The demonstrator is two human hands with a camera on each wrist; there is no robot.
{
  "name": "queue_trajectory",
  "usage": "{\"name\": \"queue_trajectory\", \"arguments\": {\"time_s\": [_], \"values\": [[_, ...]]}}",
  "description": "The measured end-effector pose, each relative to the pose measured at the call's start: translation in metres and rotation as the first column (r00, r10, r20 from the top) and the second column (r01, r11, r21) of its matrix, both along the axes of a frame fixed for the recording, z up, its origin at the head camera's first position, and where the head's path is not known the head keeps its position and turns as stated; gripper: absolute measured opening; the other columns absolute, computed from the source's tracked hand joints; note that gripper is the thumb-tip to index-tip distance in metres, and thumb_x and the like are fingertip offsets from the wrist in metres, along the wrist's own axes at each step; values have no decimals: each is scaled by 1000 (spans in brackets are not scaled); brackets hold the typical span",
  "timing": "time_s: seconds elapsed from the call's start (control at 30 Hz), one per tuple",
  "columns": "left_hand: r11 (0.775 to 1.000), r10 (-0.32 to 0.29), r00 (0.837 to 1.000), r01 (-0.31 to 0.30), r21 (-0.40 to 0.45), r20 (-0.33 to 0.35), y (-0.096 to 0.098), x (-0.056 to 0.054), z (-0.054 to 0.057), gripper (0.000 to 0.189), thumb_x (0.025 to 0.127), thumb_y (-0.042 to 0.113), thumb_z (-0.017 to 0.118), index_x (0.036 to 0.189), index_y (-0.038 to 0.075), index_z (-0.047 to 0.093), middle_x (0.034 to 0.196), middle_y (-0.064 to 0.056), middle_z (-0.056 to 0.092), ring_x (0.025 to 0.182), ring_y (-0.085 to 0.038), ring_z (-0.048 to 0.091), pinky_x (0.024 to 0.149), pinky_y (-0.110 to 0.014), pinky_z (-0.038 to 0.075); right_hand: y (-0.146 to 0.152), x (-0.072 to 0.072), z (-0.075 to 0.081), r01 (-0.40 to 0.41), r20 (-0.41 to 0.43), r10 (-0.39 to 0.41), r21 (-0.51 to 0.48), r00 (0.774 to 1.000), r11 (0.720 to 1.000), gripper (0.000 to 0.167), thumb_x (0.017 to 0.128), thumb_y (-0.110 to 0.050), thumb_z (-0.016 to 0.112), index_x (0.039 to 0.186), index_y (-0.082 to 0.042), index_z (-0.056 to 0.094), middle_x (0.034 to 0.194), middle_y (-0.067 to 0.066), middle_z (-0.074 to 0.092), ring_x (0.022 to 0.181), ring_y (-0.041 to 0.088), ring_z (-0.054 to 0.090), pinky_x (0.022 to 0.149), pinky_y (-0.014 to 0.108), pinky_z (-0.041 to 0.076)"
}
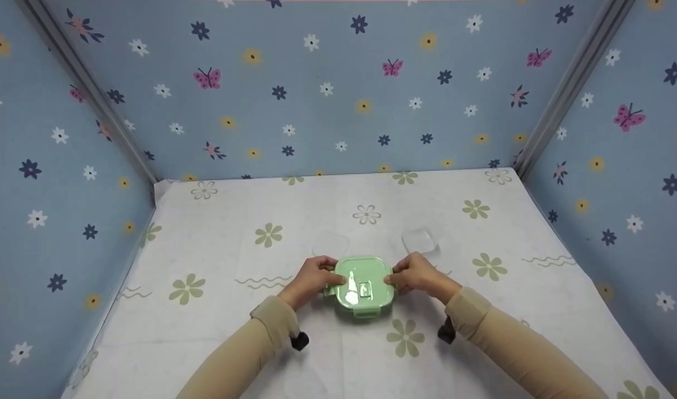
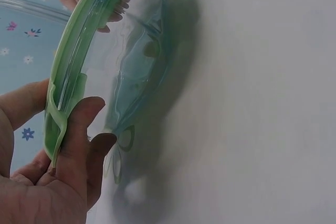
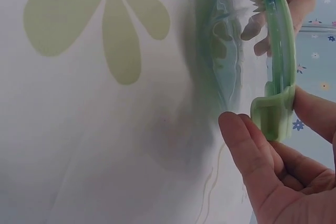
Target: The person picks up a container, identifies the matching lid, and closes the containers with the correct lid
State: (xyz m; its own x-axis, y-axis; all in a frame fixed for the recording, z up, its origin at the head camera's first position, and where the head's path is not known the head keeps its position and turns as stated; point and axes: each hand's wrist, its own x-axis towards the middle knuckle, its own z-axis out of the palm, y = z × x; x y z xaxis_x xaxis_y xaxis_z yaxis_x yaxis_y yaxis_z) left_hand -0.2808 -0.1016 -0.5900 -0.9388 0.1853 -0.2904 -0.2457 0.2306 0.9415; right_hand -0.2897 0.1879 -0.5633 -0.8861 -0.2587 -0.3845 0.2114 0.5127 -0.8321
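Green-lidded container (image 1: 364, 284), near-square, no evident long axis, is centred between left hand (image 1: 315, 280) and right hand (image 1: 420, 275), both pinching opposite lid edges, neither nearer. Counter (image 1: 216, 327) contact unconfirmed.

Lid (image 1: 363, 272) smooth, glossy plastic; box (image 2: 139, 69) clear, shiny, glass or plastic uncertain. Sleeves (image 1: 233, 352) at four and eight o'clock from lid: matt cloth. Sheet (image 1: 222, 244) matt.
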Motion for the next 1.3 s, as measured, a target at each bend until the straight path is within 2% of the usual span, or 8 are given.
{"name": "queue_trajectory", "arguments": {"time_s": [0.17, 0.37, 0.5, 0.63, 0.77, 1.0, 1.2, 1.3], "values": [[1000, 7, 1000, -7, -1, -4, 0, 0, -1, 46, 81, 7, 89, 123, -1, 72, 115, -11, 71, 100, -18, 64, 76, -22, 54, 1, 0, -3, -7, 12, 8, -47, 1000, 999, 17, 94, -10, 83, 99, 6, 78, 79, 4, 74, 67, 13, 72, 69, 32, 66], [1000, 8, 1000, -9, 18, 18, 0, 1, 0, 48, 81, 6, 88, 126, -1, 70, 114, -10, 69, 97, -17, 63, 73, -23, 55, 1, 0, -4, 4, 19, -3, -64, 1000, 998, 22, 94, -11, 83, 104, 8, 77, 81, 5, 75, 68, 14, 72, 67, 31, 65], [1000, 15, 1000, -16, 9, 24, 0, 1, 0, 48, 81, 6, 88, 126, -1, 70, 112, -9, 69, 97, -17, 63, 72, -22, 54, 1, 1, -8, -3, 31, 6, -80, 999, 997, 28, 95, -12, 82, 113, 10, 78, 89, 11, 80, 73, 15, 75, 72, 33, 67], [1000, 6, 1000, -6, -3, 20, 0, 1, -1, 48, 82, 6, 87, 126, -2, 69, 113, -10, 70, 99, -18, 64, 75, -23, 54, 2, 3, -11, -9, 47, 13, -94, 999, 995, 27, 96, -12, 81, 114, 9, 79, 92, 12, 82, 77, 16, 77, 76, 35, 67], [1000, 7, 1000, -7, -2, 21, 0, 1, 0, 48, 82, 7, 88, 125, -1, 69, 115, -10, 70, 101, -18, 64, 77, -23, 55, 4, 2, -12, -10, 32, 13, -93, 999, 996, 26, 96, -13, 81, 112, 8, 79, 90, 10, 82, 77, 16, 77, 76, 35, 67], [1000, 13, 999, -14, 28, 38, -1, 0, -1, 46, 81, 4, 88, 123, -1, 70, 114, -10, 71, 100, -18, 65, 78, -23, 55, 3, 2, -13, 9, 28, -6, -91, 1000, 996, 32, 94, -15, 85, 116, 6, 78, 92, 8, 81, 79, 16, 75, 75, 34, 67], [1000, 3, 1000, -4, 19, 12, -1, 2, 2, 46, 82, 5, 87, 123, -2, 70, 114, -11, 72, 100, -18, 65, 79, -23, 55, 7, 2, -18, -8, -23, 5, -126, 1000, 992, 38, 92, -15, 86, 122, 8, 75, 90, 6, 76, 78, 14, 73, 73, 30, 65], [1000, 3, 1000, -3, 13, 18, -1, 2, 4, 47, 82, 5, 88, 124, -2, 70, 113, -11, 72, 97, -17, 66, 75, -23, 56, 9, 2, -20, -29, -51, 21, -155, 998, 988, 41, 92, -14, 86, 123, 10, 73, 87, 4, 75, 76, 12, 73, 72, 29, 65]]}}
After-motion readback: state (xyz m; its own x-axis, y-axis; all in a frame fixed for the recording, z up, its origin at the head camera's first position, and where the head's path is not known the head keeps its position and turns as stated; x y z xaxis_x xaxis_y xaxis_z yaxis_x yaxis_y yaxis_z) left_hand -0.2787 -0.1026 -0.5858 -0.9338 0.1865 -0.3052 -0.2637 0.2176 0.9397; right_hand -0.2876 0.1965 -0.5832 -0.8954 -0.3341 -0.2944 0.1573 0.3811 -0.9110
